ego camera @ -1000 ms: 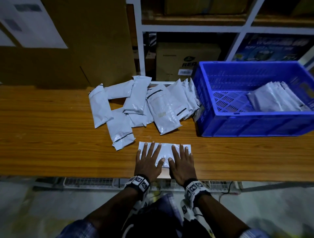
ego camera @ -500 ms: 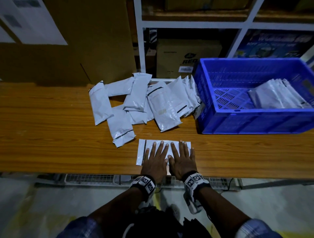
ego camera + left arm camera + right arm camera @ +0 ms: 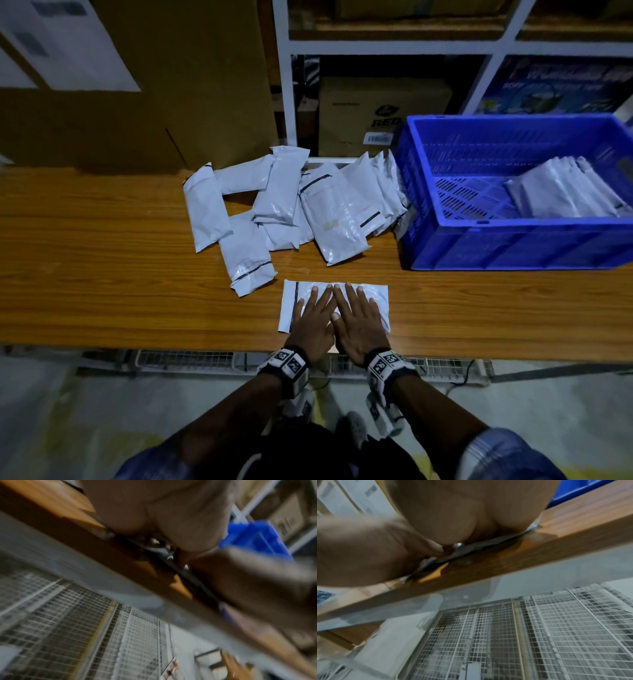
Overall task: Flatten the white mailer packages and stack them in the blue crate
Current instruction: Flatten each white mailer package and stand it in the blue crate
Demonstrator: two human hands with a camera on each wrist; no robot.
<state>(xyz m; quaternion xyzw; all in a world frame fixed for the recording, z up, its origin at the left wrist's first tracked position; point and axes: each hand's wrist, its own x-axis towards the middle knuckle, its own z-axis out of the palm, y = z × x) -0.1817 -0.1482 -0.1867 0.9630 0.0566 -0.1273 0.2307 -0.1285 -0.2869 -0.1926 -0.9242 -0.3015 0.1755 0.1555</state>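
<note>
The flat white plastic mailer [image 3: 291, 301] is pressed under the open left hand [image 3: 313, 317] and open right hand [image 3: 359, 320]; air should be pushed outward evenly.

Both forearms reach forward side by side, each wrist wearing a band with black-and-white markers. The left hand [image 3: 313, 317] and right hand [image 3: 359, 322] lie palm down, fingers straight and slightly spread, index fingers touching at the tips. The right thumb tip overlaps the left hand's edge.
</note>
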